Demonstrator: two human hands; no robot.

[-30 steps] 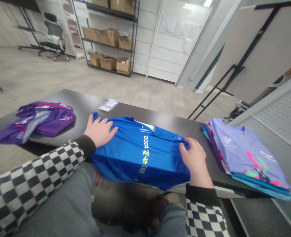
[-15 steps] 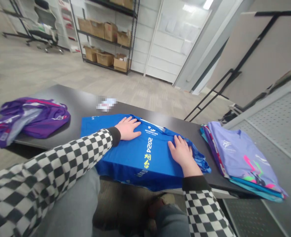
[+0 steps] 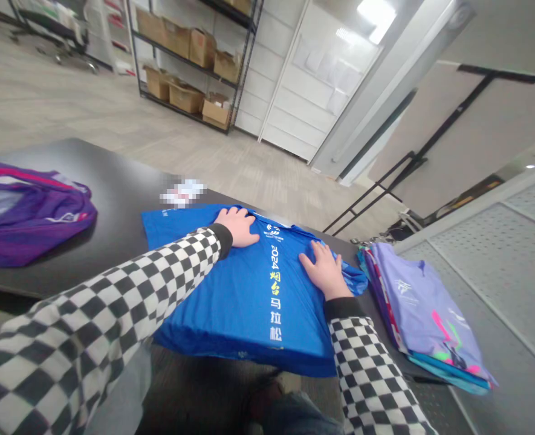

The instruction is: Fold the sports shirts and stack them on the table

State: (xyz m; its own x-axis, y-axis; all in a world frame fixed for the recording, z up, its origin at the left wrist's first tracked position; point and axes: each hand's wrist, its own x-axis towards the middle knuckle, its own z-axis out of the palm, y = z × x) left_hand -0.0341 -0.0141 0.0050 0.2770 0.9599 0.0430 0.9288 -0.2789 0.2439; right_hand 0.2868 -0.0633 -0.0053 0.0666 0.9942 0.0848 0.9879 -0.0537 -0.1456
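A blue T-shirt (image 3: 244,290) lies spread over the dark table, its collar toward the far edge and its lower part draped over the near edge. White and yellow print runs down its middle. My left hand (image 3: 239,227) rests on the cloth left of the collar, fingers apart and a little bent. On the other side of the print, my right hand (image 3: 324,270) presses on the shirt near the bunched right sleeve, its fingers also spread. Neither hand grips anything that shows.
A purple garment (image 3: 35,226) lies crumpled on the table's left. Several folded shirts with a lilac one (image 3: 425,302) on top are stacked at the right, beside a grey perforated panel (image 3: 516,241). A small pixelated item (image 3: 183,192) lies at the far edge. Shelving with cardboard boxes (image 3: 185,96) stands behind.
More of the shirt's front and its printed characters now show, with the cloth extending farther toward me. Both hands remain on the shirt, fingers slightly more bent. The camera view has tilted and shifted.
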